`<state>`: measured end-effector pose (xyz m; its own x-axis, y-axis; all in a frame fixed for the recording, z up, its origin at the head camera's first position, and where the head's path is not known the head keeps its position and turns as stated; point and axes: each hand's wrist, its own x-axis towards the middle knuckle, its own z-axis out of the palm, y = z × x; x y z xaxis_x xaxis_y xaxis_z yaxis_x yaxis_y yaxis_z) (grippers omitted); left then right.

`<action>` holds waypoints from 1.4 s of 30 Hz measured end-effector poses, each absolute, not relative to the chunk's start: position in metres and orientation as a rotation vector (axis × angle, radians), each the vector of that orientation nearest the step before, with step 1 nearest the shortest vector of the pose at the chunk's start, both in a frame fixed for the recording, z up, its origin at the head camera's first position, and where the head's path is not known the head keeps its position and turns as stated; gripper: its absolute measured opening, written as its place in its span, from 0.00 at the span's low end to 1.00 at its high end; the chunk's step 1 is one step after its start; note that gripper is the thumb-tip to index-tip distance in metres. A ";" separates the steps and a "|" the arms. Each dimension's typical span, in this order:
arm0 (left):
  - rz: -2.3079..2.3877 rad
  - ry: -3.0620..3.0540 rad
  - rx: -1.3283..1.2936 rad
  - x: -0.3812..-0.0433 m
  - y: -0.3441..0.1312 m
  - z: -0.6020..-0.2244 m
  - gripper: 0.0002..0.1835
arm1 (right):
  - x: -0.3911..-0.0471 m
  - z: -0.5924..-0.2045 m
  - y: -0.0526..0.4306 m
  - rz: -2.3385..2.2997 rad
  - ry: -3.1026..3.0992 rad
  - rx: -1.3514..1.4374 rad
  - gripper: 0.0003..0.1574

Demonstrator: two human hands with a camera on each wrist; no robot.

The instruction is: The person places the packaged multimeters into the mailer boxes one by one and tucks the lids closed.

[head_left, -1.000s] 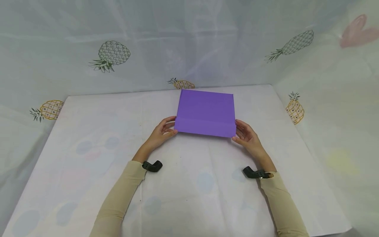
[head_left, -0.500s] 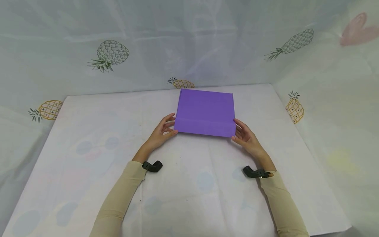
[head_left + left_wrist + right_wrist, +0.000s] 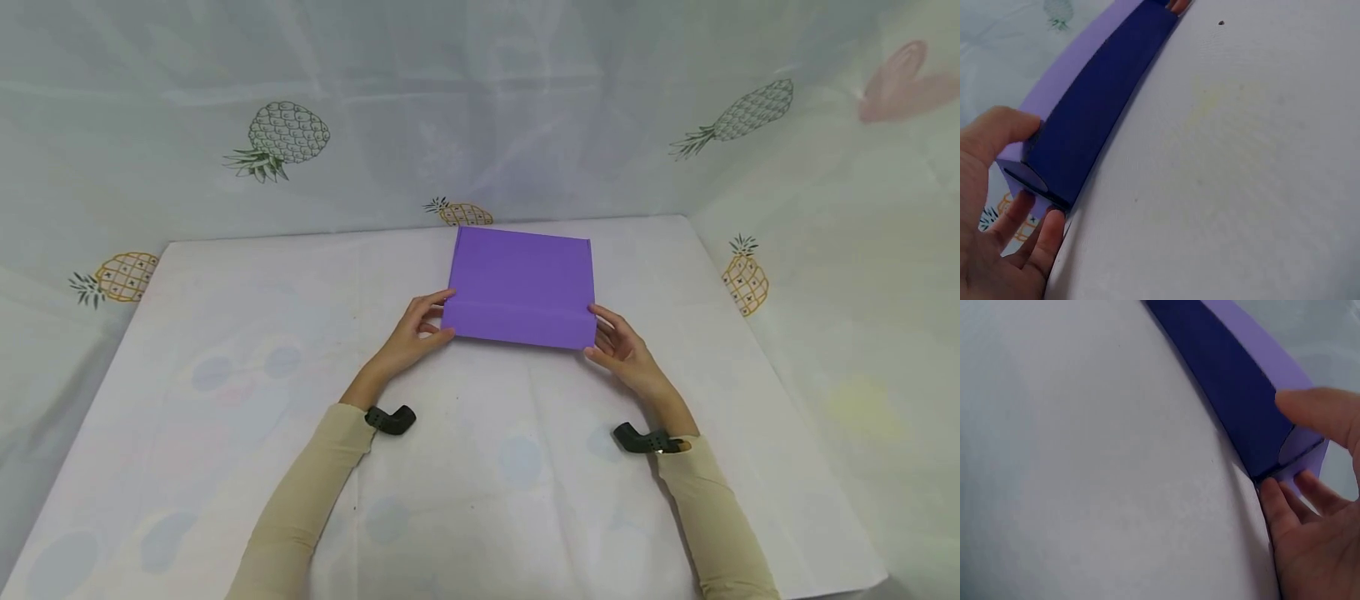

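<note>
A flat purple cardboard box [image 3: 522,283] lies near the back of the table, a crease running across its top close to the front. My left hand [image 3: 407,340] grips its front left corner. In the left wrist view that thumb [image 3: 1013,123] presses the front upper edge, and fingers touch the end below. The front right corner is held by my right hand [image 3: 632,357], index fingertip on the top's edge. The right wrist view has the thumb [image 3: 1313,412] on the upper edge and fingers at the bottom corner. The box's dark front wall [image 3: 1229,384] faces me; its inside is hidden.
A pale cloth [image 3: 480,467] with faint coloured spots covers the table. Behind it and at the sides hang curtains [image 3: 570,125] printed with pineapples. Black bands [image 3: 392,420] with cameras sit on both wrists below beige sleeves [image 3: 300,508].
My left hand has shifted slightly right, its index fingertip now over the box's left edge. The right index finger has come onto the top's right edge. The box stays nearly in place.
</note>
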<state>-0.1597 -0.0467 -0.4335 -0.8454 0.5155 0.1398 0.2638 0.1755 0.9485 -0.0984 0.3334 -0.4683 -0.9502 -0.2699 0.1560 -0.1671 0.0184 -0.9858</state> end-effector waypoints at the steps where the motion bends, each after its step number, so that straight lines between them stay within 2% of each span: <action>1: 1.728 2.246 0.747 -0.160 -0.046 -0.434 0.34 | -0.098 -0.468 0.333 -2.091 2.202 -0.480 0.44; 11: 1.725 2.325 0.735 -0.179 -0.045 -0.470 0.35 | -0.100 -0.469 0.328 -2.052 2.334 -0.516 0.42; 31: 1.599 2.462 0.732 -0.185 -0.038 -0.470 0.34 | -0.108 -0.475 0.317 -2.071 2.540 -0.517 0.37; 42: 1.595 2.506 0.677 -0.187 -0.035 -0.471 0.33 | -0.106 -0.460 0.308 -2.048 2.612 -0.472 0.33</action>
<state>-0.1871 -0.0349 -0.4706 -0.8969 0.4142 0.1546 0.3154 0.3544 0.8803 -0.1057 0.3084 -0.4603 -0.9386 -0.0888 0.3334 -0.3450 0.2228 -0.9118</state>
